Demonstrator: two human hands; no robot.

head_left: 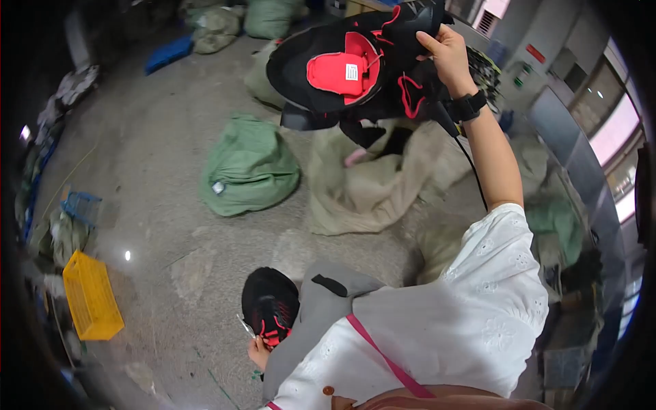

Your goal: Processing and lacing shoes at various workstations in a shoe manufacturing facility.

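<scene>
At the top right, my right hand (447, 55) is raised with a dark watch band on the wrist. Its thumb and fingers close on the edge of a black shoe upper (410, 34) with red trim. Just left of it is another black shoe piece (294, 68) with a red insole (335, 74) bearing a white label. Low in the picture, my left hand (258, 353) grips a black and red shoe (270, 301), toe pointing away from me. A thin silvery tool (245, 326) sticks out by its fingers; its kind cannot be made out.
A green sack (249, 167) and an open beige sack (369, 198) stand on the floor ahead. A yellow plastic crate (92, 295) and a small blue stool (80, 207) are at the left. More sacks (270, 17) lie at the back.
</scene>
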